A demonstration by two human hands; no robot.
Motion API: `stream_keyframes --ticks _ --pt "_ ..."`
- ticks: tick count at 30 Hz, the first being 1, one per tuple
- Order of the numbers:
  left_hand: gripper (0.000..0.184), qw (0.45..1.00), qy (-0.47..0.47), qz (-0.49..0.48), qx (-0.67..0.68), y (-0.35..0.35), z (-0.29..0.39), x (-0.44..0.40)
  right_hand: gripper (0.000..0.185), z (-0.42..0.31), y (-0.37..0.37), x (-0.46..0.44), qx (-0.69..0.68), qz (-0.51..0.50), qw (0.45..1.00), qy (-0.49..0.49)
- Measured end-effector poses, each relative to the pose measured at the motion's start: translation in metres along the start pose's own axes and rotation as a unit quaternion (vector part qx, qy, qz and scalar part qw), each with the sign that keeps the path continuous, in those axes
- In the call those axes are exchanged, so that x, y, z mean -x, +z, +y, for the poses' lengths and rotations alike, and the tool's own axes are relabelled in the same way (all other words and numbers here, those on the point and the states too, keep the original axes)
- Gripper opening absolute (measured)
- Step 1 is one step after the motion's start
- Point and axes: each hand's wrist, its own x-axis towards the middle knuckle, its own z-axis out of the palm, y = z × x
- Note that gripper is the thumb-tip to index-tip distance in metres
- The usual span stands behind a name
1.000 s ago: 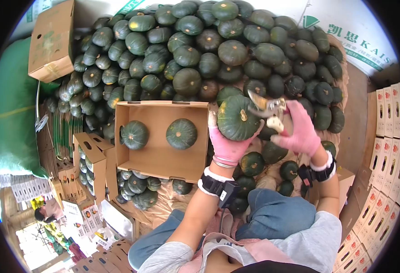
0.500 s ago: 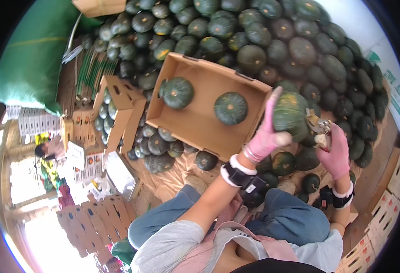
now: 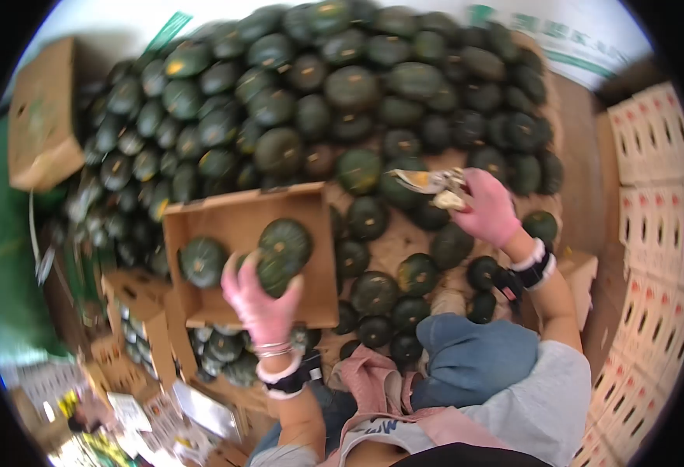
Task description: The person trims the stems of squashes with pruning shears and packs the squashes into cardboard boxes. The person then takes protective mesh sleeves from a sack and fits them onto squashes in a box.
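Observation:
My left hand (image 3: 260,307), in a pink glove, is closed around a green kabocha squash (image 3: 274,274) inside an open cardboard box (image 3: 311,300). Its fingers hide part of the squash. Another kabocha (image 3: 287,240) lies against its far side, and one more kabocha (image 3: 203,262) sits at the box's left. My right hand (image 3: 488,208), also gloved in pink, grips a pair of pruning shears (image 3: 431,183), blurred, with the blades pointing left above loose squash. A pale piece at the shears is too blurred to name.
A large heap of kabocha (image 3: 350,87) covers the floor beyond the box. Stacked printed cartons (image 3: 653,202) line the right side. A smaller carton (image 3: 143,311) holding squash stands at the near left. Another person (image 3: 89,412) is at the far lower left.
My left hand has carried the squash from right of the box into it. My right hand still holds the shears. The camera view has turned to the right.

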Motion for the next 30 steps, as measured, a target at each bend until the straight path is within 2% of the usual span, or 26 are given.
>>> stream_keyframes --ticks 2,4,5,6,7,8,10,14,17,18,20,21,22,24,25,26,27,28,29,30 --pt "0.066 0.986 0.005 -0.032 -0.164 -0.002 -0.025 0.006 0.030 0.014 0.004 -0.009 0.023 0.047 0.999 0.013" --pt "0.072 0.975 -0.068 -0.100 -0.187 0.006 -0.035 0.010 0.032 0.029 0.009 -0.022 0.033 0.090 0.995 0.015" --pt "0.085 0.940 -0.089 -0.182 -0.274 0.010 -0.034 0.012 0.035 0.034 0.010 -0.031 0.033 0.094 0.994 0.043" --pt "0.095 0.928 -0.073 -0.211 -0.300 0.017 -0.046 0.020 0.039 0.043 0.012 -0.043 0.033 0.081 0.989 0.121" --pt "0.098 0.920 -0.089 -0.217 -0.313 0.019 -0.040 0.019 0.041 0.057 0.011 -0.056 0.111 0.136 0.981 0.084" --pt "0.100 0.912 -0.106 -0.221 -0.329 0.020 -0.035 0.019 0.043 0.072 0.010 -0.071 0.186 0.190 0.963 0.046" --pt "0.101 0.923 -0.108 -0.209 -0.305 0.020 -0.036 0.020 0.049 0.093 -0.006 -0.106 0.283 0.192 0.939 0.021" --pt "0.103 0.939 -0.123 -0.166 -0.276 0.017 -0.037 0.026 0.050 0.143 -0.005 -0.166 0.307 0.165 0.936 0.058" --pt "0.104 0.942 -0.134 -0.147 -0.270 0.014 -0.038 0.032 0.051 0.159 -0.004 -0.188 0.326 0.145 0.933 0.052" --pt "0.104 0.940 -0.142 -0.144 -0.274 0.013 -0.036 0.034 0.048 0.162 -0.006 -0.193 0.343 0.157 0.926 0.024" --pt "0.101 0.946 -0.141 -0.132 -0.261 0.011 -0.030 0.031 0.045 0.155 -0.013 -0.202 0.374 0.088 0.921 0.063" --pt "0.100 0.951 -0.132 -0.126 -0.250 0.009 -0.029 0.030 0.042 0.152 -0.014 -0.204 0.390 0.109 0.913 0.049" --pt "0.100 0.956 -0.122 -0.121 -0.236 0.008 -0.028 0.029 0.043 0.149 -0.015 -0.205 0.394 0.093 0.909 0.098" --pt "0.093 0.964 -0.103 -0.099 -0.223 0.005 -0.023 0.027 0.045 0.141 -0.022 -0.205 0.343 0.132 0.907 0.203" --pt "0.092 0.971 -0.090 -0.083 -0.207 0.004 -0.022 0.025 0.051 0.132 -0.036 -0.202 0.265 0.124 0.916 0.274" --pt "0.090 0.976 -0.077 -0.068 -0.191 0.003 -0.019 0.024 0.051 0.151 -0.032 -0.191 0.199 0.242 0.921 0.232" --pt "0.083 0.983 -0.067 -0.037 -0.165 0.003 -0.011 0.021 0.050 0.147 -0.040 -0.181 0.043 0.248 0.938 0.239" --pt "0.082 0.993 -0.038 -0.029 -0.107 0.006 -0.003 0.018 0.048 0.141 -0.044 -0.167 -0.140 0.216 0.947 0.191" --pt "0.080 0.999 -0.009 -0.021 -0.048 0.009 0.006 0.015 0.045 0.123 -0.053 -0.154 -0.352 0.179 0.905 0.156" --pt "0.078 1.000 0.019 -0.010 0.010 0.014 0.016 0.011 0.043 0.104 -0.061 -0.140 -0.517 0.135 0.832 0.148"
